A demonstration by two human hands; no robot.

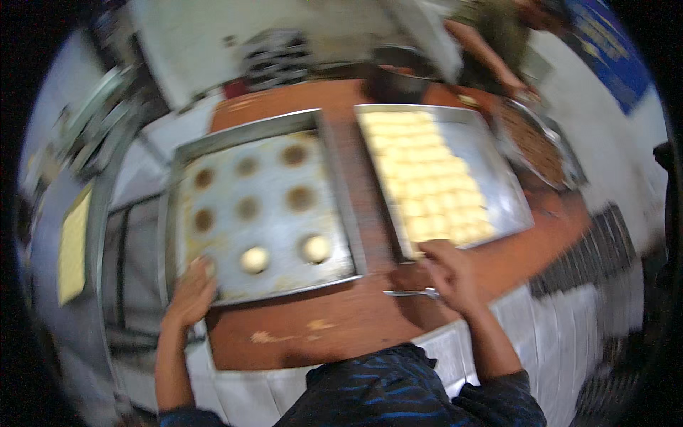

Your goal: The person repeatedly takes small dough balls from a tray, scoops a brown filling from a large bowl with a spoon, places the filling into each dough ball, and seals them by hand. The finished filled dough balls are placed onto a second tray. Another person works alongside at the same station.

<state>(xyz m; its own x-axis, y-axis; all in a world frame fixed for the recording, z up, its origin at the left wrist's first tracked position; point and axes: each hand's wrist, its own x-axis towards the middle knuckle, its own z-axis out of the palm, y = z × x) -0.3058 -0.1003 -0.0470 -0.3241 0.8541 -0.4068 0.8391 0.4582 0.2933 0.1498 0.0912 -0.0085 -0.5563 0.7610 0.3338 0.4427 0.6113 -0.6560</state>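
Note:
My left hand (195, 291) reaches over the near left corner of a metal baking tray (288, 292), its fingertips around a pale piece (209, 266), seemingly a dough ball. Two round dough balls (254, 260) sit beside it in the tray's near row; dark round marks lie in the rows behind. My right hand (448, 269) is at the near left corner of a second metal tray (480, 155), where rows of pale yellow dough balls (432, 181) fill the left part. Its fingers are curled; whether they hold anything is unclear. Under that hand lies a shiny metal utensil (408, 293), blurred.
Both trays rest on a reddish-brown table (299, 336). At the far right a person (496, 58) reaches toward a bowl of brown filling (533, 141). A dark pot (397, 74) stands at the back. A metal rack (122, 267) is on the left.

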